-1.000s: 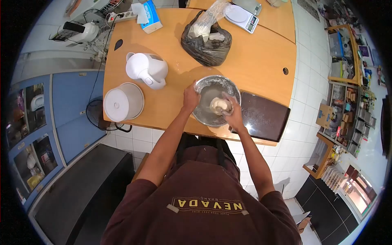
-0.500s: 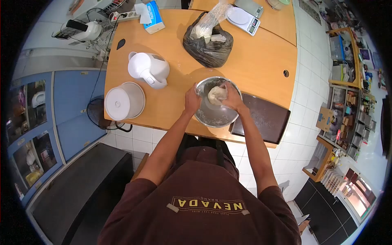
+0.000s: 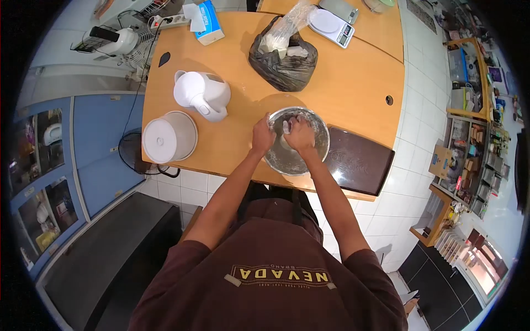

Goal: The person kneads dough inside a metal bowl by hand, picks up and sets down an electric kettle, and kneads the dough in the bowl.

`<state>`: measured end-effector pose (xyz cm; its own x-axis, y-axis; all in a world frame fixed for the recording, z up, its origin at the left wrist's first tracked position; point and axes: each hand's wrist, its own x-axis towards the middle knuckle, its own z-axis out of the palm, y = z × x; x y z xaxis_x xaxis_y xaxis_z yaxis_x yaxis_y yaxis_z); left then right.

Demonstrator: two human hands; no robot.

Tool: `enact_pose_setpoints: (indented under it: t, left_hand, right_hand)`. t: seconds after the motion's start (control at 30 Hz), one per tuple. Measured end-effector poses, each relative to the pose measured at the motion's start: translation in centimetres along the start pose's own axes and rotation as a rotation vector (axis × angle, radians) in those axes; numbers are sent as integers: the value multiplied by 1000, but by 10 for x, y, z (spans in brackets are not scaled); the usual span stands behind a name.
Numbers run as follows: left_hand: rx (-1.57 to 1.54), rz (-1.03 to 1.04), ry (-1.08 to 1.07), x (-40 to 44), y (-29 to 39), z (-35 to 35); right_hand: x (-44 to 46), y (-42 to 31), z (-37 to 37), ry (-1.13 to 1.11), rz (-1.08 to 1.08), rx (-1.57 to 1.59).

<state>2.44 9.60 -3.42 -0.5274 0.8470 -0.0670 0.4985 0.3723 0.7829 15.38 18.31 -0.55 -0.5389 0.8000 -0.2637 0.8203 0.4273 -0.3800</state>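
A metal mixing bowl [image 3: 322, 146] stands near the table's front edge, its inside dusted with pale residue. My left hand [image 3: 264, 134] grips its left rim, fingers over the edge. Inside the bowl my right hand [image 3: 300, 135] is closed down on a lump of pale dough [image 3: 284, 141]. Most of that dough is hidden under the hand; only a part shows at the left of the fingers.
Right of the bowl lies a dark baking tray [image 3: 361, 160]. A white jug [image 3: 201, 94] and a lidded white container [image 3: 171, 137] stand left. Farther back are a black plastic bag [image 3: 284, 71], a digital scale [image 3: 331, 26] and a tissue box [image 3: 208, 25].
My right hand has moved left from the bowl's right side and now presses over the dough, covering most of it. The left hand stays at the rim.
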Motion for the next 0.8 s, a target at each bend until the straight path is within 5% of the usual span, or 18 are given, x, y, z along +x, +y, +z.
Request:
enact_pose_setpoints:
  t: [0.37, 0.57, 0.8]
  left_hand:
    - [-30, -142, -69, 6, 14, -7]
    - [-32, -95, -20, 0, 22, -11]
    - [-103, -93, -44, -4, -3, 6]
  right_hand:
    - [-37, -13, 35, 65, -10, -29]
    - [-6, 12, 8, -49, 101, 200]
    - [33, 8, -7, -196, 172, 68]
